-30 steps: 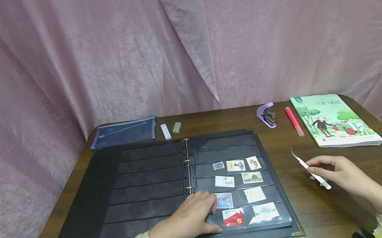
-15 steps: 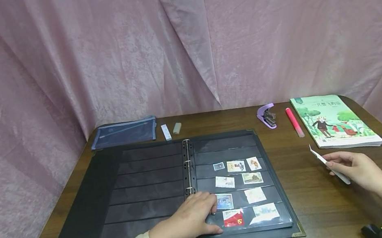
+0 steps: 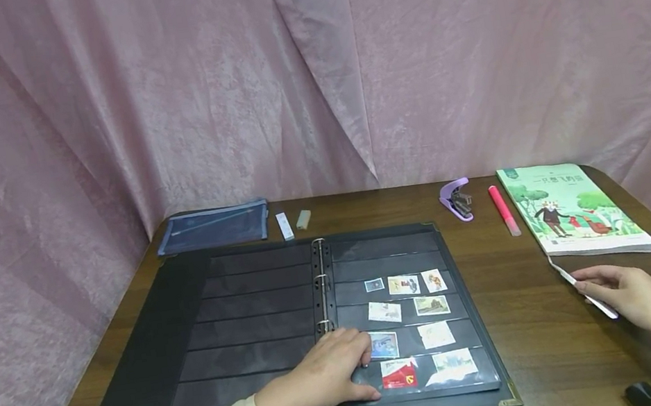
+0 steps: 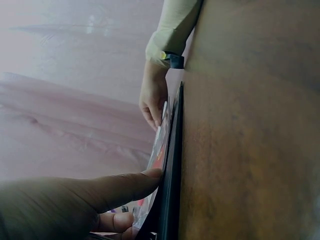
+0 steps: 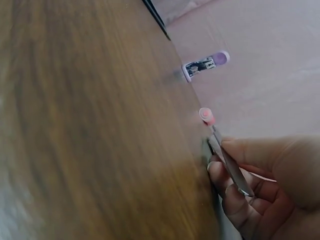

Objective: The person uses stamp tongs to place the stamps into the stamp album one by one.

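A black stamp album (image 3: 124, 373) lies open, with several stamps, such as a red and white stamp (image 3: 398, 374), in the clear pockets of its right page. My left hand (image 3: 322, 372) rests on that page's lower left part beside the rings; in the left wrist view its thumb (image 4: 125, 189) lies along the page near the edge. To the right of the album, my right hand (image 3: 633, 297) pinches a pair of white tweezers (image 3: 588, 290) between thumb and fingers. The tips of the tweezers point away, close to the book's near edge. No stamp shows at the tips.
A green picture book (image 3: 579, 207) lies at the right rear, with a pink marker (image 3: 503, 211) and a purple stapler (image 3: 456, 200) left of it. Behind the album are a blue mesh pouch (image 3: 212, 228), a small white box (image 3: 284, 227) and a pale eraser (image 3: 303, 219).
My right hand has moved right, away from the album, carrying the tweezers and lowering them toward the table near the book. My left hand has stayed in place on the page.
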Action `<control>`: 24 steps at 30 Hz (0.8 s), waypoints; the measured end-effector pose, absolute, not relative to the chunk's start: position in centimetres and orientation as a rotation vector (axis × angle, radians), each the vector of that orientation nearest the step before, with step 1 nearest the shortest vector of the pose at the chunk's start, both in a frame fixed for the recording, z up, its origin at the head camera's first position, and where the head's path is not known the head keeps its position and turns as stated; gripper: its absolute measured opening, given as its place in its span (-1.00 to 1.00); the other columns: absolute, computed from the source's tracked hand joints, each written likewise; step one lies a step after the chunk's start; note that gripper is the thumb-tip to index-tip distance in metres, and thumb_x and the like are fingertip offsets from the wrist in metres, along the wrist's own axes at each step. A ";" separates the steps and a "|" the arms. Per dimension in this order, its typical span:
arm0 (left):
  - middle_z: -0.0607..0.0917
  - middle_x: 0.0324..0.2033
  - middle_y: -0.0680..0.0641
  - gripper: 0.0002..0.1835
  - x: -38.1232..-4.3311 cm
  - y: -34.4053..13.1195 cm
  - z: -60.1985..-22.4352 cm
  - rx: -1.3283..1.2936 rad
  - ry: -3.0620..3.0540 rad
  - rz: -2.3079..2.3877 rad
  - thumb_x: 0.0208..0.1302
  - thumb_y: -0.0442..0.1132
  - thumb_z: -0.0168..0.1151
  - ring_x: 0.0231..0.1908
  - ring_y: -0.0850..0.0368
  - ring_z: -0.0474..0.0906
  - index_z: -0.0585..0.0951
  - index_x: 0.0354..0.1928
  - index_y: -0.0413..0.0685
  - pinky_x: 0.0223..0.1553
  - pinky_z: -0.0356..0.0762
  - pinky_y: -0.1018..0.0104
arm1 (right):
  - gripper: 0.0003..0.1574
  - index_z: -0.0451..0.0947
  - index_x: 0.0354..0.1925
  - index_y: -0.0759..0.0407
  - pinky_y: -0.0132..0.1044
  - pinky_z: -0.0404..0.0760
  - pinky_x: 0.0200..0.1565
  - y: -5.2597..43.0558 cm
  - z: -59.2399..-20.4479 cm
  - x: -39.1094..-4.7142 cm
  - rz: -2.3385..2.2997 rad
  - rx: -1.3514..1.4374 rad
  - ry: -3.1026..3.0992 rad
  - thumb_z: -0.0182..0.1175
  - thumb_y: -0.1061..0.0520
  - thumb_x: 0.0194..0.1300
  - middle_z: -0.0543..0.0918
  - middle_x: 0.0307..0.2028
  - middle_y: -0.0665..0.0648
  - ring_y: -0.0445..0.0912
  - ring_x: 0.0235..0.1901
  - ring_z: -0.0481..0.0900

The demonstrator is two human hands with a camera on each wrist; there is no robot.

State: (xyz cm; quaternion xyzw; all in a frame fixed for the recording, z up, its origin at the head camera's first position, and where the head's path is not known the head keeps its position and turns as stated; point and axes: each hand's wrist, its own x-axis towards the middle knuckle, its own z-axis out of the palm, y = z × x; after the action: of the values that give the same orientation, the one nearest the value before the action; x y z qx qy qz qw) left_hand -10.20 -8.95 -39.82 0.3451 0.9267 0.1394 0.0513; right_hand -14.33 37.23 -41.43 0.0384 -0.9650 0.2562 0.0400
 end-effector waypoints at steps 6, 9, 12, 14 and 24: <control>0.29 -0.55 0.22 -0.53 -10.2 -8.9 -39.7 1.039 2.821 0.423 -0.20 0.18 0.35 -0.45 0.32 0.18 0.31 -0.47 0.13 -0.34 0.17 0.49 | -0.65 0.60 -0.18 0.17 -0.44 0.25 -0.51 37.3 -41.6 -14.3 0.747 0.096 -2.932 0.16 -0.04 0.18 0.67 -0.48 -0.03 -0.47 -0.55 0.32; 0.29 -0.54 0.22 -0.53 -10.1 -8.8 -39.7 1.039 2.823 0.420 -0.20 0.18 0.36 -0.45 0.32 0.18 0.31 -0.47 0.13 -0.33 0.17 0.49 | -0.66 0.61 -0.21 0.15 -0.43 0.22 -0.53 37.3 -41.8 -14.2 0.716 0.068 -2.920 0.18 -0.06 0.15 0.62 -0.57 -0.09 -0.43 -0.60 0.30; 0.29 -0.55 0.22 -0.53 -10.1 -8.8 -39.7 1.041 2.824 0.417 -0.20 0.18 0.35 -0.45 0.32 0.18 0.31 -0.47 0.13 -0.33 0.17 0.49 | -0.65 0.61 -0.22 0.14 -0.40 0.19 -0.55 37.1 -41.9 -14.1 0.696 0.045 -2.913 0.19 -0.07 0.14 0.54 -0.66 -0.12 -0.39 -0.64 0.26; 0.29 -0.55 0.23 -0.53 -10.1 -8.8 -39.6 1.043 2.825 0.417 -0.20 0.18 0.35 -0.45 0.33 0.18 0.31 -0.47 0.13 -0.34 0.17 0.49 | -0.66 0.62 -0.24 0.14 -0.39 0.17 -0.56 37.0 -41.9 -14.0 0.679 0.043 -2.901 0.19 -0.07 0.13 0.50 -0.68 -0.12 -0.38 -0.65 0.24; 0.27 -0.54 0.22 -0.54 -10.1 -8.9 -39.7 1.049 2.821 0.406 -0.19 0.17 0.35 -0.45 0.33 0.18 0.31 -0.45 0.14 -0.35 0.16 0.50 | -0.70 0.61 -0.27 0.16 -0.40 0.16 -0.57 36.7 -41.9 -14.1 0.606 0.061 -2.873 0.19 -0.03 0.13 0.50 -0.67 -0.10 -0.42 -0.66 0.21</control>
State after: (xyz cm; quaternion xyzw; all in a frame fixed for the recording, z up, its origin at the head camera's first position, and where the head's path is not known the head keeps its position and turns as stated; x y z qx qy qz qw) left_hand -10.11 -8.89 -39.67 0.3450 0.9276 0.1335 0.0520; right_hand -14.12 36.66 -41.89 0.0206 -0.9731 0.2053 0.1022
